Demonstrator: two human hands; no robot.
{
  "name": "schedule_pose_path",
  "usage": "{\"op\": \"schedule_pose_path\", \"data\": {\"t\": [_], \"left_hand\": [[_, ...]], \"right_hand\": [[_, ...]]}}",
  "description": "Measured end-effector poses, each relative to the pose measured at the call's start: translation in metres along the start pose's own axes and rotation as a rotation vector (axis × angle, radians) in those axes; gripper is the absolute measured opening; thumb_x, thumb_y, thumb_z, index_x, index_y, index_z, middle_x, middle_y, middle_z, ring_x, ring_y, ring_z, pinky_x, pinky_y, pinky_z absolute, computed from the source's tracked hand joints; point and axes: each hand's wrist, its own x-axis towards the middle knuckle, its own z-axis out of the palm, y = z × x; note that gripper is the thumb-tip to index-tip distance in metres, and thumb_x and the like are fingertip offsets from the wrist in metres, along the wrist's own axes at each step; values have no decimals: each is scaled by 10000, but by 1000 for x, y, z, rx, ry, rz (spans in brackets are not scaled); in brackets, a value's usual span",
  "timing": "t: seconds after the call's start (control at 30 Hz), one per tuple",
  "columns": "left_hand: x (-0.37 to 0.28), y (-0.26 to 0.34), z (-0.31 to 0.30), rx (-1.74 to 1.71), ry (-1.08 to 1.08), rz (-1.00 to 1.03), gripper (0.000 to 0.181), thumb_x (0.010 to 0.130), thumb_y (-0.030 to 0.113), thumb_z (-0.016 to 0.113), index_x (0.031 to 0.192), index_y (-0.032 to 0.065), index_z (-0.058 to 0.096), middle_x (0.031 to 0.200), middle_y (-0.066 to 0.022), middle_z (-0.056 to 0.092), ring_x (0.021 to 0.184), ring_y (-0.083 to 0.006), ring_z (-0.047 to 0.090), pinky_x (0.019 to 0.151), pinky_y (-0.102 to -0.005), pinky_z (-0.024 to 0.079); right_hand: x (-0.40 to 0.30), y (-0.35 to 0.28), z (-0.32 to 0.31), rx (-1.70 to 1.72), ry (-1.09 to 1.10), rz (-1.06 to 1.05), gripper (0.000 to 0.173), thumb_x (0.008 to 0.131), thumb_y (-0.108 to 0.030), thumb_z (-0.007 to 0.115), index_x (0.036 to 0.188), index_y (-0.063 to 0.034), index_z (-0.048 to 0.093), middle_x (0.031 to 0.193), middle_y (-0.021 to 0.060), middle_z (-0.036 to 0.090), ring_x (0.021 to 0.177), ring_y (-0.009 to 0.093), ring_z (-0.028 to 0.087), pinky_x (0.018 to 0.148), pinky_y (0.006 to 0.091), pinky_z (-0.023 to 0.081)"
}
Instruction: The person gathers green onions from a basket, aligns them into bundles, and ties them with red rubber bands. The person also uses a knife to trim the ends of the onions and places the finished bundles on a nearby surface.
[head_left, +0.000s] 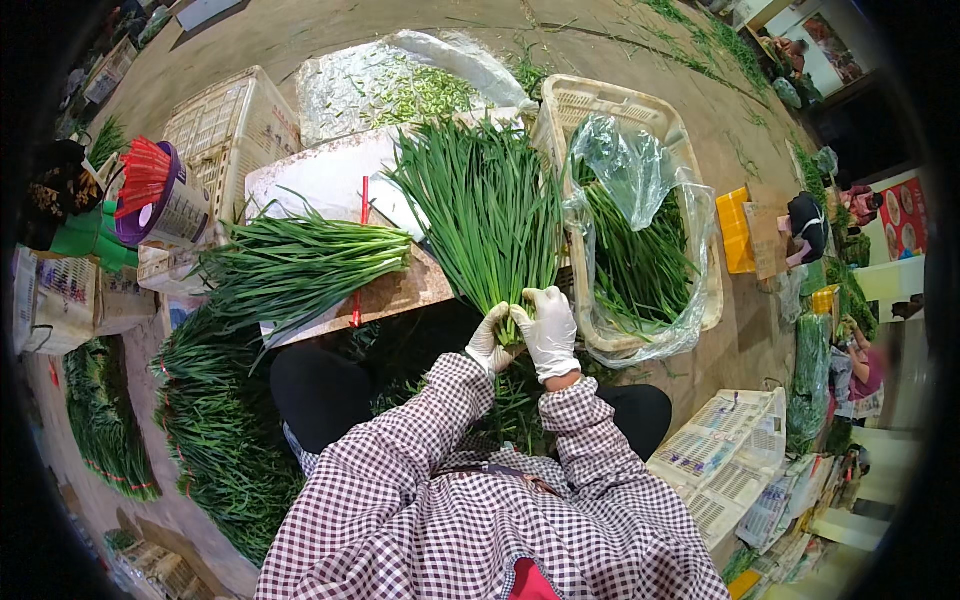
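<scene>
Both my hands wear pale gloves. My left hand (490, 340) and my right hand (549, 330) close around the pale stem ends of a large bunch of Chinese chives (487, 202), whose leaves fan out away from me over a board. To its left, a smaller bunch of chives (322, 251) lies across a red tie strip (365, 199) on the white-topped board (322, 169). A flat, pale metallic-looking thing (401, 202) is partly hidden under the large bunch. At the right, a cream plastic crate (709, 300) lined with clear plastic holds more chives (637, 255).
Cut stem pieces lie on a white sheet (337, 82) beyond the board. At the left are a stack of cream crates (225, 120), a purple-rimmed bucket (176, 214) with red strips (146, 176), and tied chive bundles (217, 420). Several people work at the far right.
</scene>
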Motion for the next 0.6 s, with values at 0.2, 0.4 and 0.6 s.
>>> {"op": "schedule_pose_path", "data": {"t": [0.2,0.4,0.6], "left_hand": [[10,4,-12,47,6,-16,472,827,282,727,1198,51,548,1159,-134,619,1072,-294,603,955,-492,495],[5,1,-20,338,73,3,456,837,226,714,1205,27,536,1148,-141,613,1073,-292,597,994,-490,468],[2,6,-23,256,154,7,358,846,106,660,1152,-33,538,1096,-166,618,1015,-312,612,973,-507,486]], "right_hand": [[7,10,12,295,-86,257,315,787,-194,710,1038,-16,647,945,129,635,824,272,627,761,352,505],[26,24,10,662,-377,513,206,768,-158,753,862,5,668,758,48,657,671,121,599,627,282,497],[18,36,14,794,-302,465,105,814,-109,682,805,-21,627,703,3,610,629,80,551,582,245,455]]}}
